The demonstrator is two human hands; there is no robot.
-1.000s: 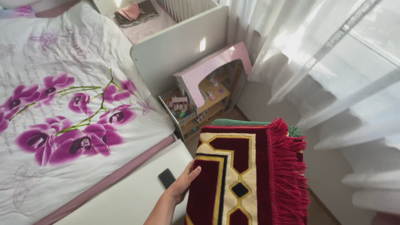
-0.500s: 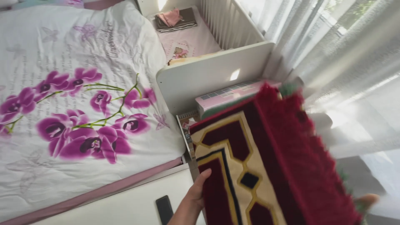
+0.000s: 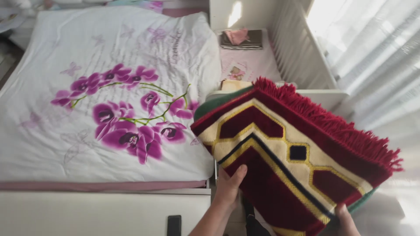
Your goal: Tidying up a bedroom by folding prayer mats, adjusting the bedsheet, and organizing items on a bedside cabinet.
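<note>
A folded dark red rug (image 3: 288, 157) with cream and gold patterning and a red fringe fills the lower right of the head view; a green layer shows under its edges. My left hand (image 3: 228, 189) grips its near left edge, thumb on top. My right hand (image 3: 346, 218) holds the lower right corner, only the fingers showing. The rug hangs above the gap between the bed and the cot.
A bed with a white cover printed with purple orchids (image 3: 109, 100) lies at left. A white cot (image 3: 306, 65) holding folded cloths (image 3: 241, 38) stands behind the rug. A black phone (image 3: 174, 225) rests on the white footboard ledge (image 3: 87, 212). Sheer curtains (image 3: 380, 52) hang at right.
The view has swung left and up the bed, and the dollhouse shelf has dropped from sight. The rug has turned and tilted toward the bed. My right hand now shows at its corner.
</note>
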